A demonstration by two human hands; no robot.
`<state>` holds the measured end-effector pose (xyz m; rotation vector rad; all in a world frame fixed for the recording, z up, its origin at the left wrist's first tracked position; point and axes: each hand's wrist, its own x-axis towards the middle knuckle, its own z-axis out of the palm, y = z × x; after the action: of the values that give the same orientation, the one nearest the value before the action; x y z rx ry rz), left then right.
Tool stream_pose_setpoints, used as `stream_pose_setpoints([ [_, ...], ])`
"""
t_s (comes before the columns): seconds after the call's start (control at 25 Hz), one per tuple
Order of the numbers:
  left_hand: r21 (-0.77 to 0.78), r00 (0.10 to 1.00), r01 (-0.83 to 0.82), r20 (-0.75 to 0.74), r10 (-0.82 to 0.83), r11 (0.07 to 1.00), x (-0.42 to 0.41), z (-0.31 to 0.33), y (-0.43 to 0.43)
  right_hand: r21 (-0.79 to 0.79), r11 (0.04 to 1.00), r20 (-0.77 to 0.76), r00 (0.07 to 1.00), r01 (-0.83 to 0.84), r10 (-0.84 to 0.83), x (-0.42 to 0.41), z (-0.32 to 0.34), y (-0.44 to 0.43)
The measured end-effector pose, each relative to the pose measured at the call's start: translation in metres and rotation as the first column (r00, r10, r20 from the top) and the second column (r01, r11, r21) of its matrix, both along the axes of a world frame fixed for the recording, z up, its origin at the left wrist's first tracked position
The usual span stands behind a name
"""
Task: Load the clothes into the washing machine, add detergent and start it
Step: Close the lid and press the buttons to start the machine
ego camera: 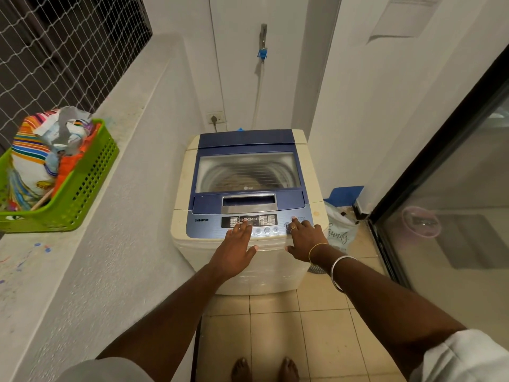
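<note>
A cream top-loading washing machine (187,194) with a blue lid stands in the corner. Its lid (248,172) is closed, and a brownish bundle of clothes shows dimly through the window. My left hand (234,249) lies flat on the front of the blue control panel (203,227), fingers straight over the button rows. My right hand (304,238) rests on the panel's right end, its index fingertip on the round power button (293,218). A detergent pouch (66,133) stands in the green basket on the left ledge.
A green plastic basket (82,194) with striped bags sits on the left ledge under a netted window. A white laundry bag (340,230) lies on the tiled floor right of the machine. A glass sliding door (440,216) runs along the right. A tap and hose (263,51) hang on the back wall.
</note>
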<state>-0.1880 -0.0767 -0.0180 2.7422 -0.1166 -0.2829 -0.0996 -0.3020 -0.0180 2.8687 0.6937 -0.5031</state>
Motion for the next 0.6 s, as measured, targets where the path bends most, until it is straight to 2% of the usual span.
stream_pose_setpoints([
  [0.6,0.01,0.998,-0.034,0.048,0.033,0.999,0.006,-0.013,-0.003,0.042,0.999,0.024,1.0,0.008,-0.009,0.0,0.0,0.003],
])
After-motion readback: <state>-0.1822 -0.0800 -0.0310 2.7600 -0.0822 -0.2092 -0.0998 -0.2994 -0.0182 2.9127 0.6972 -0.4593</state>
